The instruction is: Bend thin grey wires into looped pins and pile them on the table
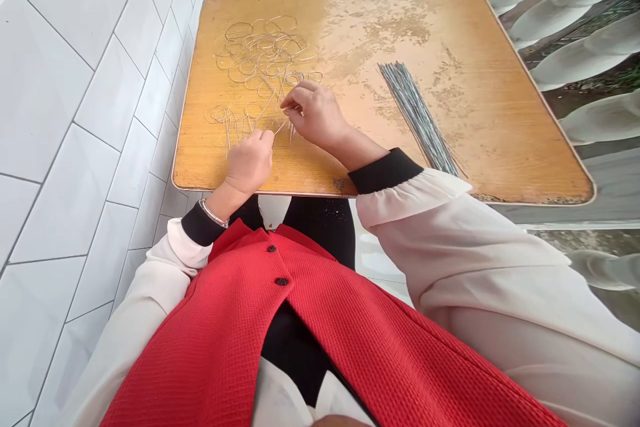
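My left hand (251,159) is closed low over the near left part of the table, palm down. Up and to the right of it, my right hand (319,113) has its thumb and fingers pinched together. A thin metal wire (281,129) runs between the two hands, and both grip it; its ends are hidden by my fingers. Just beyond my hands lies a loose tangle of curled wires (273,53). Several bent wires (235,123) lie beside my left hand. To the right, a bundle of straight grey wires (420,117) lies slantwise, apart from my right hand.
The wooden table (500,147) has a worn, peeling top and rounded corners. A white tiled wall (75,167) runs close along the left. White balusters (575,67) stand past the right edge. My lap is against the near edge.
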### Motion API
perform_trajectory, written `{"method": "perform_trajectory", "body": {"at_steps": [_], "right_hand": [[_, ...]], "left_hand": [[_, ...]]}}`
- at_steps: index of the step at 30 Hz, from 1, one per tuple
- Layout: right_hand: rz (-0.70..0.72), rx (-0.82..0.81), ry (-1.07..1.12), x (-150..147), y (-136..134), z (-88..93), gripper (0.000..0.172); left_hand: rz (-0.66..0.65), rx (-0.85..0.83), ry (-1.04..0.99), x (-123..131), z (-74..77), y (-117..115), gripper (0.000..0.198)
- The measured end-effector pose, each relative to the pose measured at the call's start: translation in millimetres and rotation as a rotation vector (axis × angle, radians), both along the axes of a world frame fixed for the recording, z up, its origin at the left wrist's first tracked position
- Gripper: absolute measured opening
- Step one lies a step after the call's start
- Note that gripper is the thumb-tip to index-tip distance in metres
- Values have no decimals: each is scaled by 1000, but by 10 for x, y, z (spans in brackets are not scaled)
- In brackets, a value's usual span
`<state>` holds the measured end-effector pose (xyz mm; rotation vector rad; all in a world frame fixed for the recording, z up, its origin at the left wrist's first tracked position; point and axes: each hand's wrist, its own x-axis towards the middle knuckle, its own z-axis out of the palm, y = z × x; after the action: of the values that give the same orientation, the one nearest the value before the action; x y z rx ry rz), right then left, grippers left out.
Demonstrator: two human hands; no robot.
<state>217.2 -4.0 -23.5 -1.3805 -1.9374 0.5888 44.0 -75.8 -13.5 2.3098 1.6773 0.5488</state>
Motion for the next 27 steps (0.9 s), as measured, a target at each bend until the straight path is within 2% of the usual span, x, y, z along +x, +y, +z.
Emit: {"method": "perform_trajectory", "body": {"at_steps": [5,11,15,18,21,24,27], "right_hand": [[-22,-43,-21,110,-59,-105,17],[-95,13,17,118,-140,-158,16],[-134,-3,28,117,-205,-142,16],[-146,-29,-7,150,-283,-103,19],[-142,-45,-23,176,-366,-84,20],[-123,-50,-18,150,-428,-102,20],[-96,-60,-25,81,-460,-130,23]], "left_hand": [[-79,-18,237,125,-51,-34,34],[-87,-50,237,237,-16,-3,35],[-61,-67,98,208,-14,50,25],[-55,-102,-108,74,24,84,32],[-40,-158,-301,-101,59,99,27],[-45,-239,-344,-198,54,67,18],[-81,-313,-360,-167,8,-7,13]]}}
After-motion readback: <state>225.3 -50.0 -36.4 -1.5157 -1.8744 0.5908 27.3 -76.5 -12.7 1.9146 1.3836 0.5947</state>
